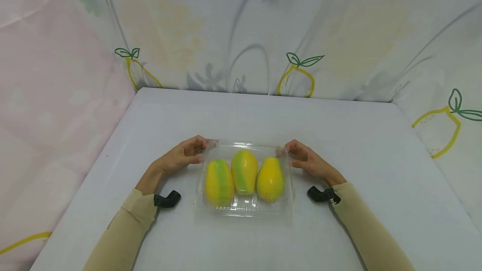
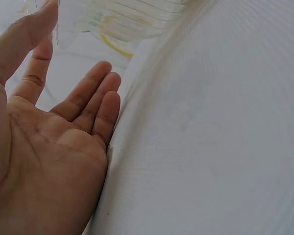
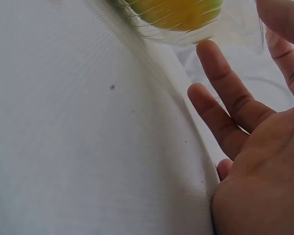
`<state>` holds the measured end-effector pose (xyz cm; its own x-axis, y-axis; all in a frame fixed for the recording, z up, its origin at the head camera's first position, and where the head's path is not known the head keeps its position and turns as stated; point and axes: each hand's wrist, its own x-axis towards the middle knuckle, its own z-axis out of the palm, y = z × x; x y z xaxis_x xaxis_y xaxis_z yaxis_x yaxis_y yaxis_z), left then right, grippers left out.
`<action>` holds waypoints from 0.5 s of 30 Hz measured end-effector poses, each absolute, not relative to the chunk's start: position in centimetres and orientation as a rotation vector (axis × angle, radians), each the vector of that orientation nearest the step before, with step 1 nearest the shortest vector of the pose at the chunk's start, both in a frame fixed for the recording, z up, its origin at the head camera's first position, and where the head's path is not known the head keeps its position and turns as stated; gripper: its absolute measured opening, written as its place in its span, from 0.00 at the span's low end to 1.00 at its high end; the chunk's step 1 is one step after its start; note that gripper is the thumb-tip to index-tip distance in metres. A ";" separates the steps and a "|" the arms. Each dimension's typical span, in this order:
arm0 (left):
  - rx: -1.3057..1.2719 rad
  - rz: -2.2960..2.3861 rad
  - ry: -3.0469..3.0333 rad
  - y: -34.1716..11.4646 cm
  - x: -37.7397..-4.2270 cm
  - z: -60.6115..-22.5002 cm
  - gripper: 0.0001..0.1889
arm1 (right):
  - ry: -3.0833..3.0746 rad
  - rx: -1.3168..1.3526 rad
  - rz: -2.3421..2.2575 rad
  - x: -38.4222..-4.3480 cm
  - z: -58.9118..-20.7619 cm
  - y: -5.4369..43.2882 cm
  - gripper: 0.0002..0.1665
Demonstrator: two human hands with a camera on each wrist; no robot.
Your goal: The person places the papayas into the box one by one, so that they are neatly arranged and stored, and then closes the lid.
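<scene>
A clear plastic clamshell box (image 1: 244, 211) is in the middle of the head view, with three yellow fruits in it that look like papayas. The left fruit (image 1: 219, 183) and the middle fruit (image 1: 244, 172) show green stripes; the right fruit (image 1: 270, 180) is mostly yellow. My left hand (image 1: 184, 152) pinches the box's left rim between thumb and index finger, its other fingers loosely bent below, as the left wrist view shows. On the opposite side my right hand (image 1: 309, 160) pinches the right rim likewise. Whether the lid is fastened I cannot tell.
The white table (image 1: 361, 137) runs back to a hanging cloth (image 1: 211, 24) printed with lemons. A pinkish cloth (image 1: 56, 95) borders the left side. Black wrist mounts (image 1: 167, 199) sit at both sleeve cuffs.
</scene>
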<state>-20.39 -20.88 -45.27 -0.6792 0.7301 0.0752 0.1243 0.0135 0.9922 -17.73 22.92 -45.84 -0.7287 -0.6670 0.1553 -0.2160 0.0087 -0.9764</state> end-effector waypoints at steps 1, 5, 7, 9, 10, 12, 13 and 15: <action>0.869 1.708 1.829 -20.9 -20.4 -45.2 0.14 | 1.942 -0.910 -1.770 -17.7 -45.9 22.9 0.16; 0.864 1.685 1.847 -20.8 -20.4 -45.3 0.16 | 1.955 -0.908 -1.761 -17.7 -45.8 22.9 0.15; 0.863 1.673 1.851 -20.8 -20.5 -45.3 0.16 | 1.972 -0.897 -1.746 -17.7 -45.8 22.9 0.14; 0.855 1.664 1.850 -20.8 -20.5 -45.3 0.16 | 1.988 -0.882 -1.731 -17.7 -45.7 22.8 0.14; 0.853 1.663 1.841 -20.8 -20.5 -45.4 0.16 | 1.997 -0.879 -1.723 -17.7 -45.7 22.8 0.14; 0.856 1.664 1.819 -20.9 -20.5 -45.4 0.16 | 1.997 -0.876 -1.716 -17.7 -45.7 22.8 0.13; 0.854 1.667 1.808 -20.9 -20.5 -45.4 0.16 | 1.992 -0.877 -1.716 -17.7 -45.7 22.8 0.13; 0.861 1.668 1.792 -20.9 -20.5 -45.4 0.16 | 1.972 -0.895 -1.720 -17.7 -45.7 22.9 0.12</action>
